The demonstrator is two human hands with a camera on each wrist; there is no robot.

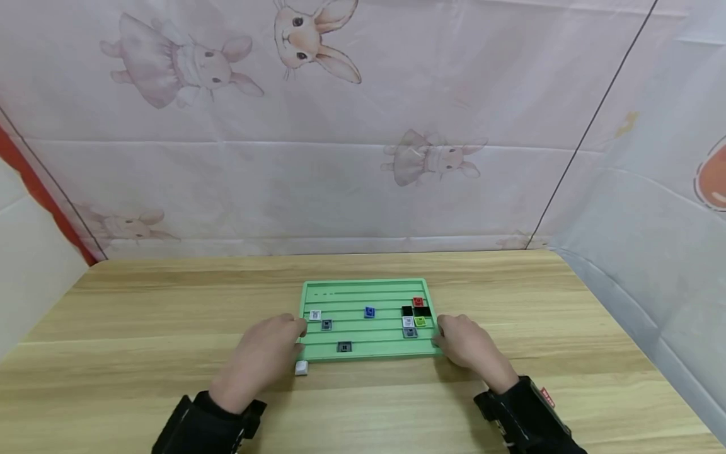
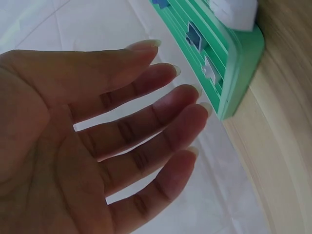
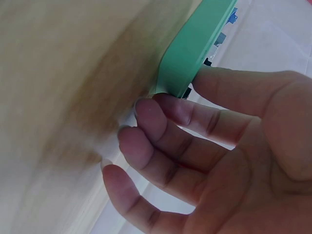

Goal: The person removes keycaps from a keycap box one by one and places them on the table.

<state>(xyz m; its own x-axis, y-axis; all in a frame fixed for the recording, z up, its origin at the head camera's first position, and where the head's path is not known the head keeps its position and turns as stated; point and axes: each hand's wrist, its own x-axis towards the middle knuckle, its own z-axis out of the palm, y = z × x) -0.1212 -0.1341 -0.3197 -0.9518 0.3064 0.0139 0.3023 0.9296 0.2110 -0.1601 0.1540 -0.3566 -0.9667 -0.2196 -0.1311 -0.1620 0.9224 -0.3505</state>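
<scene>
A flat green tray (image 1: 363, 334) with raised ridges lies on the table. Small square pieces resembling keycaps sit on it: a blue one (image 1: 370, 312), a red one (image 1: 418, 302), a lime one (image 1: 420, 321), plus several white, grey and black. My right hand (image 1: 465, 340) pinches the tray's right edge between thumb (image 3: 229, 85) and index finger, the other fingers loosely bent below. By the left edge is my left hand (image 1: 266, 353); the left wrist view shows its fingers (image 2: 165, 102) relaxed, spread and holding nothing, with a gap to the tray.
One white keycap-like piece (image 1: 301, 367) stands on the wooden table (image 1: 170, 315) just off the tray's lower left corner. A pale cloth (image 1: 317, 195) printed with rabbits hangs behind the table's far edge, and more sheeting (image 1: 658, 239) hangs at the right.
</scene>
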